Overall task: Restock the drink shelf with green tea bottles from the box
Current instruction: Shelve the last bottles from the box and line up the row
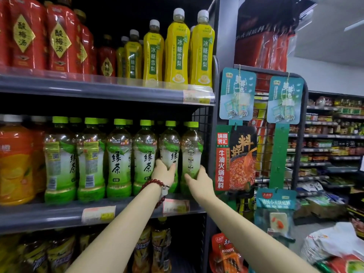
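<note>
Head camera: at the right end of the middle shelf [59, 215], the left hand [164, 172] grips one green tea bottle [169, 150] and the right hand [199, 178] grips its neighbour [192, 152]. A careless push could topple either against the wire side panel [202, 117] or the row alongside.

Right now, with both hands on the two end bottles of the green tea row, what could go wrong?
The left hand and right hand each grip a green tea bottle in a tightly packed row; a hard push could topple neighbours. The rightmost bottle sits against the wire mesh side panel and might snag. The bead bracelet could catch the price tag.
</note>
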Motion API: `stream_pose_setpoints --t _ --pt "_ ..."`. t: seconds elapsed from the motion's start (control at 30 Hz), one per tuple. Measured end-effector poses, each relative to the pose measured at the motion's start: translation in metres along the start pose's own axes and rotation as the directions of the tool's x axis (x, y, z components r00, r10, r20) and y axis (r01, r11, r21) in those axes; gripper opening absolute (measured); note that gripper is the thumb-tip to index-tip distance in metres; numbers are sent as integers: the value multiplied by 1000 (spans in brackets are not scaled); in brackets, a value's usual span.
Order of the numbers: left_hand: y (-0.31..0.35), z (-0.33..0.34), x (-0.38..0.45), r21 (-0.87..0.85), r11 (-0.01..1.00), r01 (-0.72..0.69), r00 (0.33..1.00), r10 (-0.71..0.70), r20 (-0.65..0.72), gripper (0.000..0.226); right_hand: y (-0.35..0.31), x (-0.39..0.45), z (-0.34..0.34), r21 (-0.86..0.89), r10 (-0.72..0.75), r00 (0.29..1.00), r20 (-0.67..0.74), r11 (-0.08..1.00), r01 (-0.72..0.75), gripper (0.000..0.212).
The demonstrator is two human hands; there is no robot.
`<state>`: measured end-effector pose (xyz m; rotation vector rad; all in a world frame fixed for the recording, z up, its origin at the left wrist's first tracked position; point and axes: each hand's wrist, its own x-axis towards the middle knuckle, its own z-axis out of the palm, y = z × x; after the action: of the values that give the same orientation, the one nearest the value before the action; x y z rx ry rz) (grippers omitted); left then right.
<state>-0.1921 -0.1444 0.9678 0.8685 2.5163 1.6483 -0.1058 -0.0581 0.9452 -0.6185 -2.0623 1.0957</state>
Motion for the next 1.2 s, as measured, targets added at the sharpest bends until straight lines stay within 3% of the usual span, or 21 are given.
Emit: stream_pose_setpoints --t 0.17,0.3,0.4,0.53,0.73,0.87,0.97,1.0,1.2 --pt "-6 -5 -1 69 997 -26 998 22 61 73 -1 2 -4 -22 29 1000 -1 999 -29 39" --pt "-11 -9 -3 59 997 -56 994 50 93 76 -5 -3 8 -27 77 988 -136 996 -81 64" --pt "-14 -9 -6 89 991 -102 994 98 49 75 -8 -5 12 6 76 987 -143 997 -76 71" --pt "-20 -4 -12 104 980 -172 985 172 10 75 -3 -6 5 -16 50 995 -91 999 -51 51" --pt "-20 -7 -8 84 983 -161 986 156 61 71 -6 -13 12 14 71 971 -228 997 -70 19" --pt "-18 -6 -8 33 990 -137 990 135 49 70 -6 -16 15 49 77 971 -228 996 -68 26" --pt "-18 -7 -7 13 992 -128 990 127 64 69 -5 -16 15 -4 44 985 -165 999 -45 64" --pt "-18 -8 -5 9 992 -128 989 127 80 69 -5 -16 14 -33 23 987 -160 999 -28 68" --pt "-23 -20 -1 -71 981 -180 967 190 172 61 -4 -12 13 -138 7 975 -224 990 -39 49"
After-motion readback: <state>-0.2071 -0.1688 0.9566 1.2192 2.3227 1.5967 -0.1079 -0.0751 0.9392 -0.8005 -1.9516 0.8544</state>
